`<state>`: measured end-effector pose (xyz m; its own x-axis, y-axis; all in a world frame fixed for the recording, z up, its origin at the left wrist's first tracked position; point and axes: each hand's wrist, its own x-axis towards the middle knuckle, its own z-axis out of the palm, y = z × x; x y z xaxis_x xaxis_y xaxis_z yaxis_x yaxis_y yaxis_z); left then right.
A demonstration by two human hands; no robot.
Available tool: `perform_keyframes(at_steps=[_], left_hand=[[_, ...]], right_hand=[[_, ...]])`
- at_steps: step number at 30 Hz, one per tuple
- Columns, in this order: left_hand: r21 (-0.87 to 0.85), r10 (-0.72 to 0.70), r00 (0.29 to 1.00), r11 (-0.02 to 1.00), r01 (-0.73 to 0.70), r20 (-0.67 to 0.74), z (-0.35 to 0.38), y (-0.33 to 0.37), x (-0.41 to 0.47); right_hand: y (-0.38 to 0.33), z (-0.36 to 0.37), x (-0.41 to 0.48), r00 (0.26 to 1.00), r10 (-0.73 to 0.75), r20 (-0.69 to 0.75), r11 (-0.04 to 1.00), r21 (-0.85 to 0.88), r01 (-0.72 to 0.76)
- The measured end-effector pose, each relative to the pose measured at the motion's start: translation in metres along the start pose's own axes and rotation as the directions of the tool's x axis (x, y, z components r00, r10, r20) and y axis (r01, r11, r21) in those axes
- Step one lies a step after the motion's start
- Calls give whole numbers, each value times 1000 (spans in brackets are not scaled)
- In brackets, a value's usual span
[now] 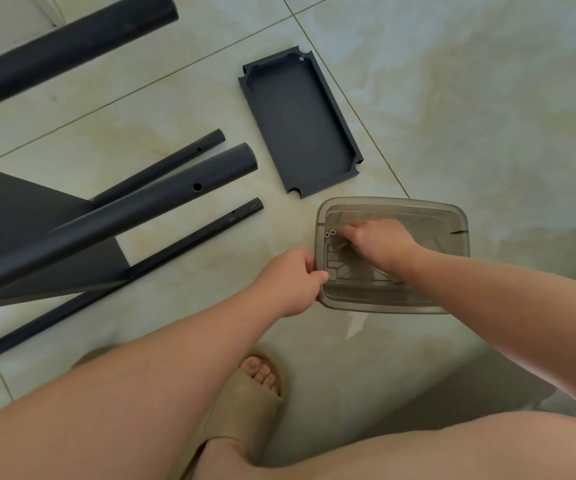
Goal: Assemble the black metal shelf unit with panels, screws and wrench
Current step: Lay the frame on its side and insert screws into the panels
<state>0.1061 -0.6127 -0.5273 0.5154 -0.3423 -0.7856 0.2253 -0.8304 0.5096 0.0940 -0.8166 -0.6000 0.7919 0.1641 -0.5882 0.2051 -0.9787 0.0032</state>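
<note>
No readable writing is showing anywhere.

The smoky see-through box (459, 220) at the near right is showing only raised moulded lines on its bottom, too blurred to pass for letters or numbers. The black tray (300, 123) lying beyond it and the black tubes (162, 199) on the left are showing plain dark surfaces with no label, brand or sign on them.

Four tubes (155, 199), two panels (300, 123) (one box (401, 203))
</note>
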Motion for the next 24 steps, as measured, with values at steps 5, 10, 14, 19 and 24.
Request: perform_keyframes(at_steps=[5, 10, 14, 19, 24], left_hand=[[18, -14, 998, 1000, 15, -64, 2, 2, -6], [138, 8, 1000, 990, -9, 5, -18, 10, -39], [248, 85, 994, 964, -99, 66, -49, 11, -85], [257, 146, 989, 954, -151, 38, -92, -14, -148], [321, 199, 980, 927, -195, 22, -150, -55, -224]], right_hand=[[1, -19, -24, 996, 88, 21, 982, 164, -91], [-9, -67, -61, 972, 222, 80, 859, 456, -234], [-27, -133, -93, 977, 210, 28, 871, 448, -200], [-72, -208, -138, 956, 207, -207, 845, 531, -68], [-157, -253, -175, 923, 189, -334, 762, 643, 76]])
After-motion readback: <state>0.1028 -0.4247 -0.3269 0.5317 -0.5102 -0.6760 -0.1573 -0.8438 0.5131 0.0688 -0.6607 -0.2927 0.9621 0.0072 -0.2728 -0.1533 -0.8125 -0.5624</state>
